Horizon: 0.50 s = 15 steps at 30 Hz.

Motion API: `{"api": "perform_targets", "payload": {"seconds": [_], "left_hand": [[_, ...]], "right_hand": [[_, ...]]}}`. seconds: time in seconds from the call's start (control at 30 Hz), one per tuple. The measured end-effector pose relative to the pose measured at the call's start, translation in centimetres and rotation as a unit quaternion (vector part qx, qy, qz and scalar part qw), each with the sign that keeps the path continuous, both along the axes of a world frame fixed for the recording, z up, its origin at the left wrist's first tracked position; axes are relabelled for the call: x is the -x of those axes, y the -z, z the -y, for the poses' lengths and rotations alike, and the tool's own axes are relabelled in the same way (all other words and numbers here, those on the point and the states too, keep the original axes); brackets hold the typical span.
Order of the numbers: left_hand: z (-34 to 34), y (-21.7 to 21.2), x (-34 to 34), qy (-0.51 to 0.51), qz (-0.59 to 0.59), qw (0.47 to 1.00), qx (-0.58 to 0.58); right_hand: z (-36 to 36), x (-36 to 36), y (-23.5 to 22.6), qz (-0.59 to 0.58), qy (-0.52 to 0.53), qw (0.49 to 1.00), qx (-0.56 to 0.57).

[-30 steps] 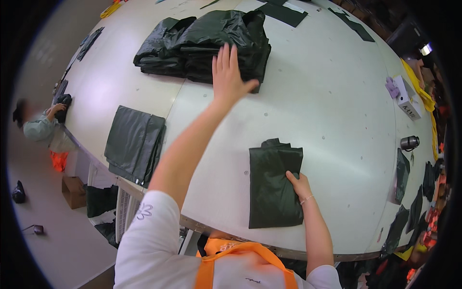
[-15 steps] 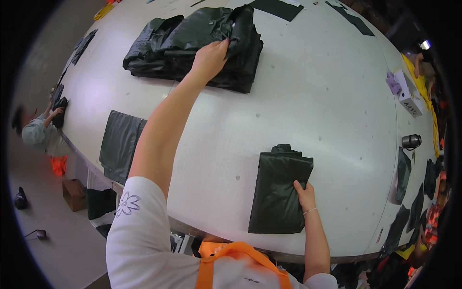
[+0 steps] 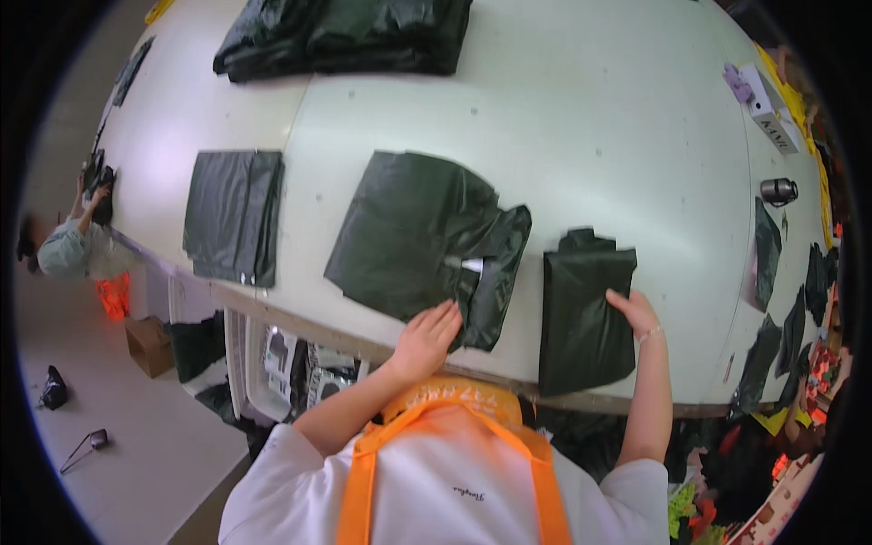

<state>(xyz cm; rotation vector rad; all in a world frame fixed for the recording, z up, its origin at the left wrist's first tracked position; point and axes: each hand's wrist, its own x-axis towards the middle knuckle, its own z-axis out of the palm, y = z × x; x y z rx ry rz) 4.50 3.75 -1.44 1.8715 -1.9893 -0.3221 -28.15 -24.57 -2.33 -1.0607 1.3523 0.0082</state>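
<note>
Head view: one frame, looking down on a white table [image 3: 599,118].
Left hand [image 3: 425,338]: fingers spread flat, pressing the near edge of a loose dark bag [image 3: 413,236]; gripping nothing.
Right hand [image 3: 633,312]: open, fingers resting on the right edge of a folded bag [image 3: 581,309].
Loose bag: lies at the table's near edge, just left of the folded bag.
Pile [image 3: 354,32]: dark bags at the far edge.

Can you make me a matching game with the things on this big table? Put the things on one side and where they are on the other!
Things:
1. spread-out bag
2. folded bag
3. pile of bags
4. metal cup

Places:
A. far edge of the table
B. under the left hand
C. near the right edge
D. under the right hand

Pairs: 1-B, 2-D, 3-A, 4-C
</note>
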Motion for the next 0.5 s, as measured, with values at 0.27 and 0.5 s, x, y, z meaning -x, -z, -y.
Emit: {"api": "perform_targets", "payload": {"seconds": [0.27, 0.5], "left_hand": [[1.4, -1.0, 4.6, -0.151, -0.041, 0.988, 0.021], [0.9, -9.3, -3.5, -0.351, -0.551, 0.746, 0.127]], "right_hand": [[-1.5, -3.1, -0.7, 0.055, 0.042, 0.995, 0.066], [-0.6, -6.6, -5.3, 0.209, -0.094, 0.971, 0.071]]}}
